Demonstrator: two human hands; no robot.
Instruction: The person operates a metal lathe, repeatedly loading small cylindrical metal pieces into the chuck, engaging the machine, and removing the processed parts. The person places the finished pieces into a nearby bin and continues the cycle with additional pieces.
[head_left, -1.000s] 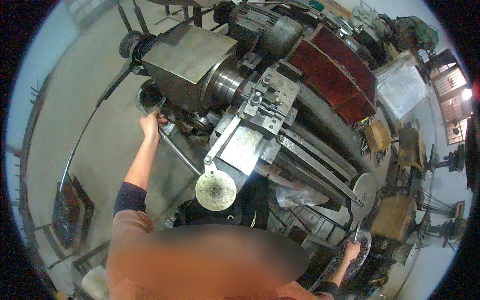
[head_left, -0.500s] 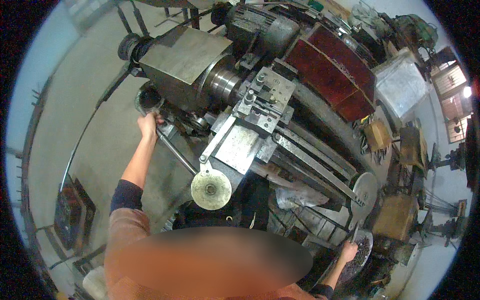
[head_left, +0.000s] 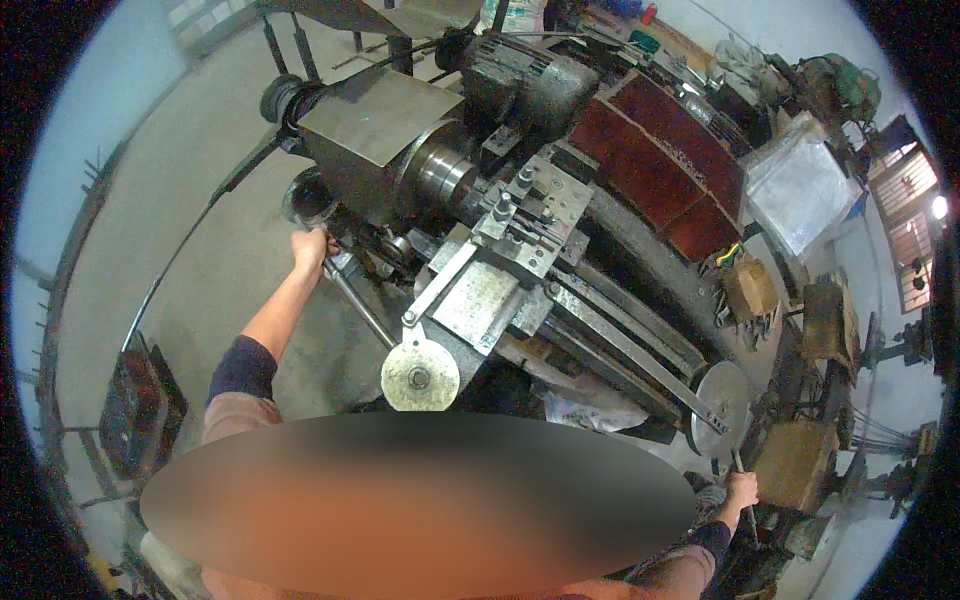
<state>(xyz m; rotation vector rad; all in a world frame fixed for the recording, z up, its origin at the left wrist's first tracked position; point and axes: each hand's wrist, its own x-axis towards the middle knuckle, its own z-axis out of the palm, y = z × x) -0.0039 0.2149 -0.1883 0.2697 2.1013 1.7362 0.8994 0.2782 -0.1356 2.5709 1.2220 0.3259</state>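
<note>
A small metal lathe-like machine stands before me, with a cylindrical spindle (head_left: 445, 178) and a bolted tool block (head_left: 550, 190). My left hand (head_left: 313, 248) is closed round the far end of a metal bar (head_left: 360, 308), just below a dark round cup (head_left: 311, 198). A round metal disc (head_left: 420, 377) on a flat link sits near my body. At the far right end, my right hand (head_left: 741, 488) grips a thin lever rod (head_left: 738, 460) beside a larger grey disc (head_left: 717, 408). A long flat bar (head_left: 630, 350) joins this disc to the carriage. Blurring hides the area at my body.
A motor (head_left: 525, 75) and a dark red box-like cover (head_left: 660, 160) stand behind the machine. Farther right are a plastic-wrapped package (head_left: 800, 185) and cardboard boxes (head_left: 750, 290). A dark block (head_left: 140, 415) hangs on a long rod at the left.
My right hand has moved right and slightly up, swinging the lever rod with it. My left hand keeps its grip on the bar. The whole view has shifted slightly.
</note>
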